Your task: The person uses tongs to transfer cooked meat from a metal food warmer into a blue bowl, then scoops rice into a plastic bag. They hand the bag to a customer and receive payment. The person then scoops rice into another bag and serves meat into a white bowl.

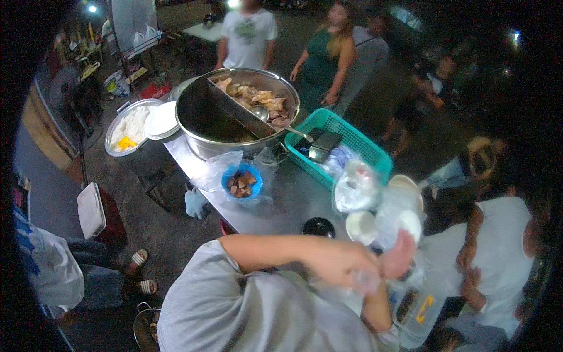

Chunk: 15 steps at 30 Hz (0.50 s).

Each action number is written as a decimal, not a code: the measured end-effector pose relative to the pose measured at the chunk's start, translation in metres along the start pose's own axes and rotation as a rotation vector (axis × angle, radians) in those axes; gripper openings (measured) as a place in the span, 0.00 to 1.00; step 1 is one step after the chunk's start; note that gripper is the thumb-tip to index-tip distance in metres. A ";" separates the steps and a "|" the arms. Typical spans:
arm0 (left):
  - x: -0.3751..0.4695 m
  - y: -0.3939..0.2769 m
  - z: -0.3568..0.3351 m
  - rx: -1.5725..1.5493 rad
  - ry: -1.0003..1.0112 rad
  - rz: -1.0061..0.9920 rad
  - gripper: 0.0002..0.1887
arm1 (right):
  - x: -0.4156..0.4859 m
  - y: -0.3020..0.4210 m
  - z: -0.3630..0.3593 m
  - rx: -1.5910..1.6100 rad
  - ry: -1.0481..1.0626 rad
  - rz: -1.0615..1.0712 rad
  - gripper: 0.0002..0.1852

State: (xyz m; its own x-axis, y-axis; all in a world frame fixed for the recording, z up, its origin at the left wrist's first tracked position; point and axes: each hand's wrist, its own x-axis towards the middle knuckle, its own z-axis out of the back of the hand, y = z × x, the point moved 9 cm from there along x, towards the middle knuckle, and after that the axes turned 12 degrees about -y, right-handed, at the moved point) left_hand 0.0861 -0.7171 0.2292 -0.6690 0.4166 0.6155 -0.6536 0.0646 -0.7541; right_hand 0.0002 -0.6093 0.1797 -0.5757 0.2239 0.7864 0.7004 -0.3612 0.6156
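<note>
My left hand reaches across my body and has translucent plastic in its blurred fingers. Close by, my right hand is raised beside clear plastic bags and white cups; blur hides whether it holds anything. On the metal table, a blue bowl lined with plastic holds chunks of meat. Behind it stands a large divided steel pot, with dark broth on one side and meat pieces on the other. A ladle rests in the meat side.
A green plastic basket holds containers and bags on the right. White plates and a tray of rice stand left of the pot. A black bowl is near my arm. Several people stand around; a clear box is lower right.
</note>
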 end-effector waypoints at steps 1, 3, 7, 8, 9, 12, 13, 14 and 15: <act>0.006 0.004 -0.002 -0.044 -0.045 0.040 0.10 | -0.004 0.025 0.010 0.035 -0.075 0.259 0.18; 0.005 0.041 0.001 -0.148 -0.101 0.361 0.09 | -0.033 0.078 0.013 0.160 0.116 0.838 0.14; -0.023 0.092 0.013 -0.184 -0.281 0.619 0.10 | -0.081 0.111 0.028 0.269 0.796 1.389 0.06; -0.037 0.102 0.019 -0.157 -0.369 0.685 0.09 | -0.080 0.112 0.030 0.219 0.827 1.396 0.05; -0.054 0.112 0.024 -0.108 -0.460 0.774 0.09 | -0.080 0.105 0.025 0.107 0.940 1.351 0.04; -0.097 0.126 0.008 -0.107 -0.677 0.902 0.08 | -0.071 0.059 0.008 -0.154 1.245 0.996 0.03; -0.102 0.126 -0.005 -0.112 -0.699 0.849 0.10 | -0.072 0.038 0.003 -0.186 1.352 0.796 0.03; -0.105 0.123 -0.015 -0.058 -0.752 0.762 0.10 | -0.077 0.018 -0.001 -0.180 1.433 0.616 0.04; -0.108 0.118 -0.019 0.180 -0.755 0.694 0.10 | -0.083 -0.017 -0.006 -0.063 1.552 -0.063 0.05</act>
State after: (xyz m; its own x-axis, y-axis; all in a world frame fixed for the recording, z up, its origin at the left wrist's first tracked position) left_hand 0.0881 -0.7370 0.0699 -0.9248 -0.3697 0.0894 -0.0420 -0.1345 -0.9900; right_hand 0.0341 -0.6271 0.1034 -0.4869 -0.8692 -0.0859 0.6640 -0.4322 0.6102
